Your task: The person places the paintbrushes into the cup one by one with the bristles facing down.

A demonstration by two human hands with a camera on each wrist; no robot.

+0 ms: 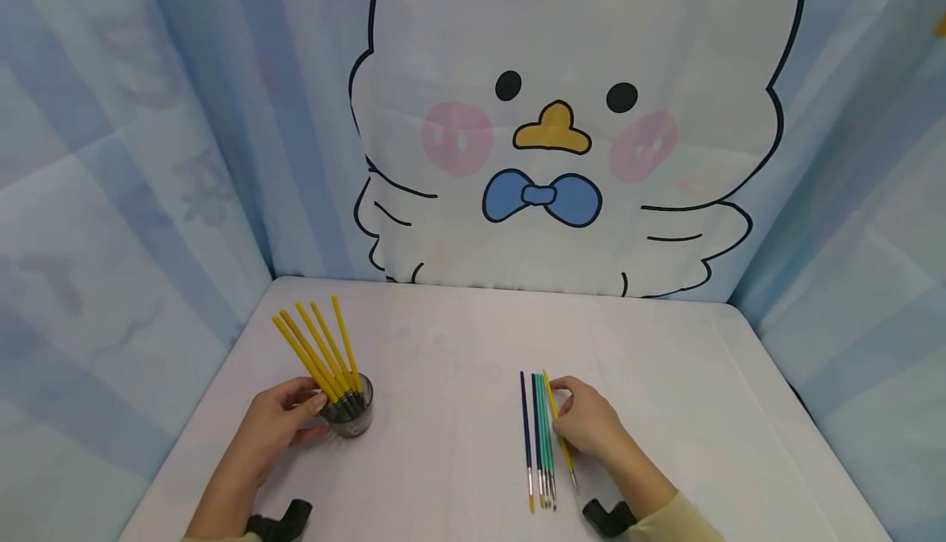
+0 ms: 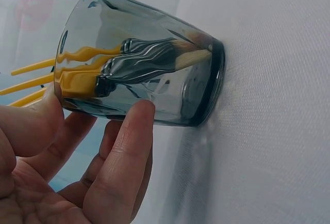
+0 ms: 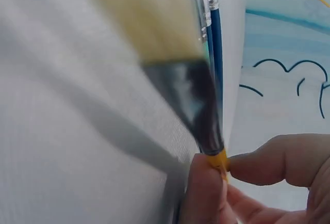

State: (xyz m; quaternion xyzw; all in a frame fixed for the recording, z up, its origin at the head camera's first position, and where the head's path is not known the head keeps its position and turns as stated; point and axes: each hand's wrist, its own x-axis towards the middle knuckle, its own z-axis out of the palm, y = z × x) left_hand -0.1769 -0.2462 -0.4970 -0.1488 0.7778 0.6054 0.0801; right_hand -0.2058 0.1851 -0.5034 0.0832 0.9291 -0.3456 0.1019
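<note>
A smoky clear glass point(image 1: 353, 427) stands on the table at the left. Several yellow-handled paintbrushes point(image 1: 314, 353) lean in it, bristles down, handles fanning out to the upper left. My left hand point(image 1: 275, 420) holds the glass from its left side; in the left wrist view the thumb is at the rim and a fingertip against the wall. On the right, my right hand point(image 1: 590, 420) pinches another yellow paintbrush point(image 1: 568, 458) by its handle. Its dark ferrule point(image 3: 188, 100) and pale flat bristles loom large in the right wrist view, bristle end toward me.
Left of the right hand, several thinner paintbrushes point(image 1: 543, 435) with green and dark handles lie side by side, bristles toward me. A dark blue paintbrush point(image 1: 525, 419) lies slightly apart from them. The white table point(image 1: 443, 353) ends at a curtain with a printed cartoon bird point(image 1: 569, 49).
</note>
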